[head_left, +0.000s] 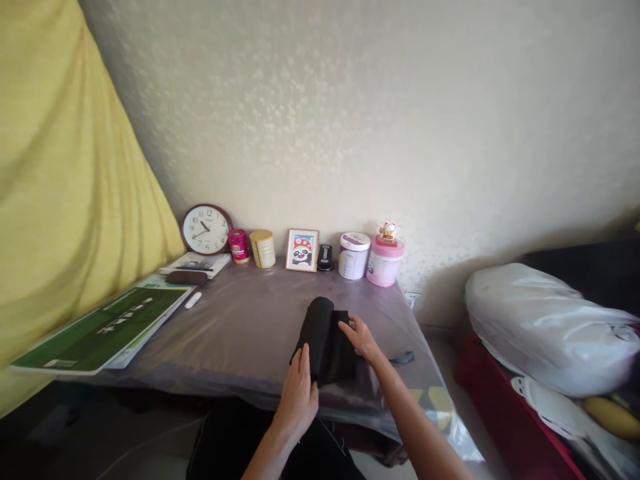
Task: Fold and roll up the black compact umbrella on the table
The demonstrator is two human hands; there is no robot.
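A black roll of cloth-like material (317, 330) lies near the front edge of the table, with a flat black flap (344, 353) spread out from its right side. My left hand (299, 383) holds the near left end of the roll, fingers along its side and thumb at its lower end. At the flap's upper right edge, my right hand (359, 337) pinches the material between thumb and fingers. A dark strap (403, 359) rests on the table just right of my right forearm; whether it joins the roll is hidden.
Along the wall stand a clock (207, 229), a pink can (239, 246), a beige canister (263, 249), a framed panda picture (302, 250) and two tubs (355, 256). Green printed sheets (110, 327) lie at left. A white plastic bag (540, 327) sits beyond the table's right edge.
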